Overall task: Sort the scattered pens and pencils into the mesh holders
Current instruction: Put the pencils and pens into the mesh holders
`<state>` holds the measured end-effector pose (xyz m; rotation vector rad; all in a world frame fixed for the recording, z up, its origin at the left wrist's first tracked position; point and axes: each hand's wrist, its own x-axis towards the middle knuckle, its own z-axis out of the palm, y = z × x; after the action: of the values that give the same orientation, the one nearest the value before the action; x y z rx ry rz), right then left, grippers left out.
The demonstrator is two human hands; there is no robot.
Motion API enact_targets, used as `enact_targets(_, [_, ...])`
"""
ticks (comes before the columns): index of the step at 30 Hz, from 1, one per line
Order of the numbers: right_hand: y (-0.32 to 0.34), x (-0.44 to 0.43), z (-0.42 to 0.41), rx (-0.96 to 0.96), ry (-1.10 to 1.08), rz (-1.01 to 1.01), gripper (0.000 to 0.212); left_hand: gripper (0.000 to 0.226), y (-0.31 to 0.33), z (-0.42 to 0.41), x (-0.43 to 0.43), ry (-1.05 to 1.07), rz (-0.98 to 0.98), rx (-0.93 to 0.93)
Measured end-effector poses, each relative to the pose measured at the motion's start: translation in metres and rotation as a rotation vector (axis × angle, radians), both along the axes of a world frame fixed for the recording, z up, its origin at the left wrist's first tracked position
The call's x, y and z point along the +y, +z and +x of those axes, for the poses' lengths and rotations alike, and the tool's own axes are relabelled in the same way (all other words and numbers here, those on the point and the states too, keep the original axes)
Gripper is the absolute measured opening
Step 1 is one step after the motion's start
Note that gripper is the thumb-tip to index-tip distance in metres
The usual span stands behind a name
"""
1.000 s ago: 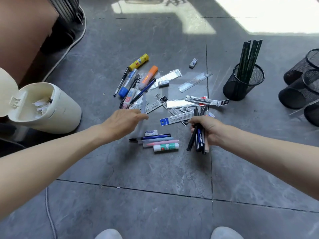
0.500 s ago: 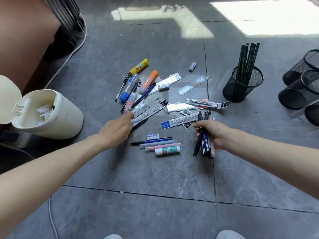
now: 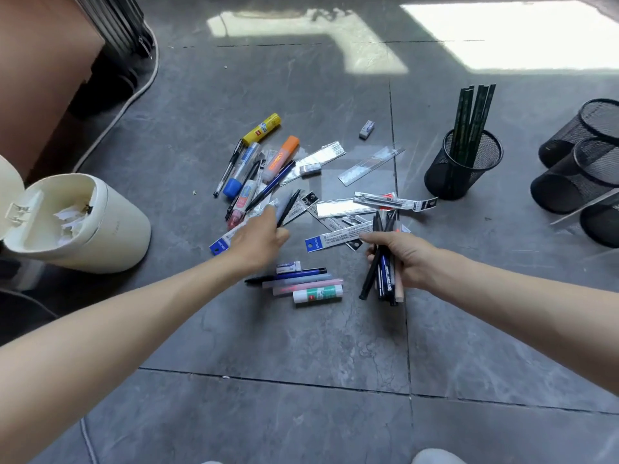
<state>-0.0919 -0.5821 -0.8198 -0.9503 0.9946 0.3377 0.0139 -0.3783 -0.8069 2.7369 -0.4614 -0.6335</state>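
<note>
Pens, markers, glue sticks and packaged refills lie scattered on the grey tile floor. My left hand [image 3: 259, 241] pinches a black pen [image 3: 288, 207] lifted off the pile, tip pointing away. My right hand [image 3: 403, 257] grips a bundle of pens [image 3: 385, 279], black and blue, held upright. An upright black mesh holder [image 3: 464, 169] at the right carries several dark green pencils [image 3: 472, 118]. Three more mesh holders [image 3: 582, 169] lie on their sides at the far right. A blue pen [image 3: 288, 274], a pink pen and a green-labelled glue stick [image 3: 318, 294] lie between my hands.
A cream bin [image 3: 97, 226] with its lid open lies tipped at the left, paper scraps inside. A brown cabinet [image 3: 40, 68] and a white cable [image 3: 134, 98] are at the upper left. An eraser [image 3: 366, 129] lies apart. My shoe tip [image 3: 435, 457] shows at the bottom.
My left hand reached to the pile and picked up a black pen. My right hand keeps its pen bundle, nearly still.
</note>
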Motion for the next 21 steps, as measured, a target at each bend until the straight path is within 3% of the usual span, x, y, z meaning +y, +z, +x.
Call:
enact_targets(3, [0.003, 0.002, 0.003, -0.068, -0.039, 0.017, 0.018, 0.013, 0.012, -0.019, -0.043, 0.076, -0.297, 0.25])
enact_targets(6, [0.004, 0.003, 0.006, -0.122, -0.079, 0.029, 0.017, 0.016, 0.017, -0.04, -0.08, 0.124, -0.442, 0.427])
enact_targets(13, [0.011, 0.0, 0.01, -0.132, -0.146, 0.064, 0.018, 0.035, 0.016, -0.066, -0.115, 0.059, -0.358, 0.382])
enact_targets(18, [0.014, -0.01, 0.013, -0.101, -0.143, 0.114, 0.017, 0.031, 0.016, -0.069, -0.122, 0.05, -0.343, 0.332])
enact_targets(21, [0.017, -0.011, 0.015, -0.069, -0.173, -0.002, 0.014, 0.031, 0.015, -0.069, -0.12, 0.015, -0.338, 0.277])
